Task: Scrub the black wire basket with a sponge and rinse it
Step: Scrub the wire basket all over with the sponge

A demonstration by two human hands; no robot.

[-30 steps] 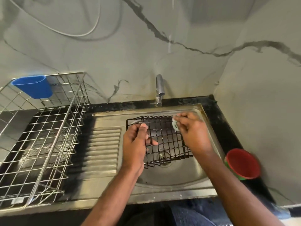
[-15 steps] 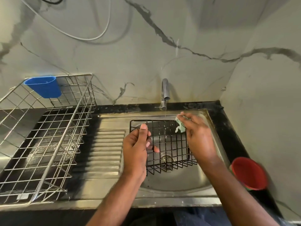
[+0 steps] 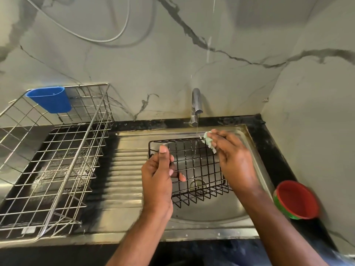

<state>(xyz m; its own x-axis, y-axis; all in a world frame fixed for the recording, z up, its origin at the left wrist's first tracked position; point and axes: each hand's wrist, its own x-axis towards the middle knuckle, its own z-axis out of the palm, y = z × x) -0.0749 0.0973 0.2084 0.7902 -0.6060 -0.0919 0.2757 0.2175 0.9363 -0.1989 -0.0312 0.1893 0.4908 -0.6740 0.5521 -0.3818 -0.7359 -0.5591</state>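
Observation:
The black wire basket (image 3: pixel 197 166) is held tilted over the steel sink bowl (image 3: pixel 207 212), under a thin stream from the tap (image 3: pixel 196 104). My left hand (image 3: pixel 157 175) grips its left side, thumb up on the rim and fingers through the wires. My right hand (image 3: pixel 232 158) pinches a small pale green sponge (image 3: pixel 209 140) against the basket's far right corner. Part of the basket's right side is hidden behind that hand.
A large steel dish rack (image 3: pixel 57 169) with a blue plastic cup holder (image 3: pixel 50 100) stands to the left of the ribbed drainboard (image 3: pixel 126 175). A red and green bowl (image 3: pixel 295 199) sits on the black counter at right. Marble walls close the back and right.
My right hand with the sponge has shifted slightly up and right to the basket's far corner. The left hand keeps its hold; the camera has tilted a little.

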